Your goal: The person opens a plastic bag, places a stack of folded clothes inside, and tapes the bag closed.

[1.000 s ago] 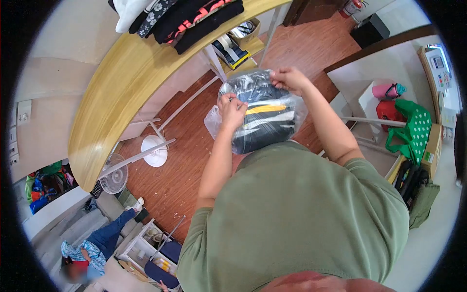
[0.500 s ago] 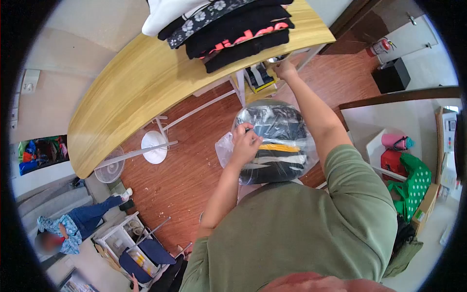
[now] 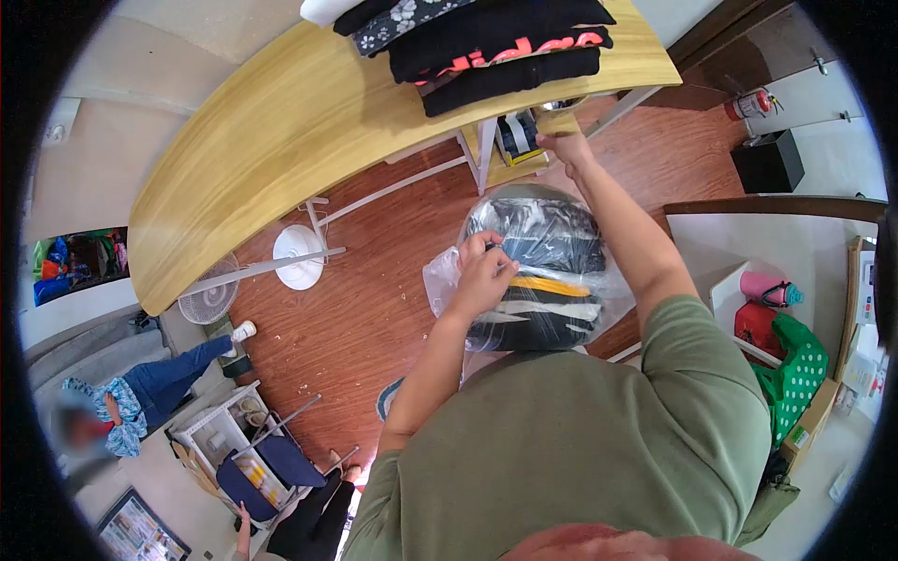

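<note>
A clear plastic bag (image 3: 552, 243) with dark, white and yellow folded cloth inside rests against the front of the body. On the bag's left side is my left hand (image 3: 485, 274), its fingers curled together over something small and dark that I cannot make out. My right hand (image 3: 567, 150) is off the bag, reaching to the shelf under the wooden table, near a yellow-edged box of dark packets (image 3: 520, 138). Its fingertips are partly spread at the shelf edge; whether they hold anything is unclear.
Folded shirts (image 3: 505, 51) lie on the curved wooden table (image 3: 271, 122). A fan (image 3: 208, 299) and a white round base (image 3: 299, 256) stand below. One person (image 3: 159, 388) reclines at lower left; another's legs (image 3: 313, 524) show nearby. A green dotted bag (image 3: 795, 374) is at right.
My right hand has left the bag and moved up to the shelf under the table. My left hand stays on the bag. The view has shifted, and another person's legs have appeared at the bottom.
</note>
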### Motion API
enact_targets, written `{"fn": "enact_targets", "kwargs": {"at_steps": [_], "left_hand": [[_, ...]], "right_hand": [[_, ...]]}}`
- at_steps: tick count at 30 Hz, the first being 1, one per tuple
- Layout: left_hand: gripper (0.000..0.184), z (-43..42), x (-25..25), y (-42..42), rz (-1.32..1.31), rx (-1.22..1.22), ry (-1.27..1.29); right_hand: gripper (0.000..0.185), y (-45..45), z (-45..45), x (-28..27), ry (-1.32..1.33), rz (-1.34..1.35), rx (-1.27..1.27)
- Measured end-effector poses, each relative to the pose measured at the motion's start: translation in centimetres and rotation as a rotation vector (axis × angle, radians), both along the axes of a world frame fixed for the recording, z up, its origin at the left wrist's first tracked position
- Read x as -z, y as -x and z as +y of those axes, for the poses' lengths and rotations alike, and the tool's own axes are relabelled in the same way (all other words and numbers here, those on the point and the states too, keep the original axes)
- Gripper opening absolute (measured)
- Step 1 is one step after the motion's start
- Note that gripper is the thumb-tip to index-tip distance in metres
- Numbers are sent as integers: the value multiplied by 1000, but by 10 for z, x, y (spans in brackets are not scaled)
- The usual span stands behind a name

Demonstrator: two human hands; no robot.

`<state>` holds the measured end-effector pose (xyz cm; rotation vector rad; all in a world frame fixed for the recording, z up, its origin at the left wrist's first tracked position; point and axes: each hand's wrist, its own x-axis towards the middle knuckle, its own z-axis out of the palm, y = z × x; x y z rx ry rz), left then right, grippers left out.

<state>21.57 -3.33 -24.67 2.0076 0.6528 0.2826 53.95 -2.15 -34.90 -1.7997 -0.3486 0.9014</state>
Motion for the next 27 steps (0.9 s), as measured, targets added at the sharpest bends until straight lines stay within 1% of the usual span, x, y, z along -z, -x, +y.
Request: {"fn": "enact_targets", "kwargs": {"at_steps": [1,2,3,4,5,8,11,12,13,15,18,20,22,24,27], "left_hand": [[18,-1,0,1,2,-2,-3],[18,-2,1,1,1,-2,-5],[19,-4,4,1,-4,-6,-5],[19,-4,7,2,-9,-13,-7],[20,-4,9,2,-14,-23,-10],[19,-4,6,3,-7,-4,-23],[19,-4,8,3,-9,-9,-35],[19,0,12,4,-10,-4,-52],[20,2,19,3,-12,4,-61],[20,-4,22,8,7,9,-57],[22,2,10,2,36,-2,-79],[24,0,10,3,82,-2,-59],[24,-2,14,4,70,2,-69],[24,0,17,5,42,11,-71],[24,0,20,5,36,9,0]], "right_hand": [[17,16,-11,-46,132,-4,-59],[15,23,-17,-70,264,-9,-116],[13,17,-24,-47,252,136,-80],[12,8,-34,-4,237,281,-46],[11,1,-38,27,221,426,-16],[11,-9,-34,52,386,326,-111],[20,-32,-46,71,629,-860,-415],[22,-23,-50,43,645,-942,-458],[23,-9,-51,-19,669,-1021,-504],[20,22,-53,-121,780,-1111,-968],[21,52,-61,-191,649,-1300,-1378],[21,84,-59,-243,521,-1063,-1597],[21,115,-62,-270,424,-813,-1758],[21,133,-60,-281,360,-558,-1872],[23,141,-60,-254,312,-283,-1931]]}}
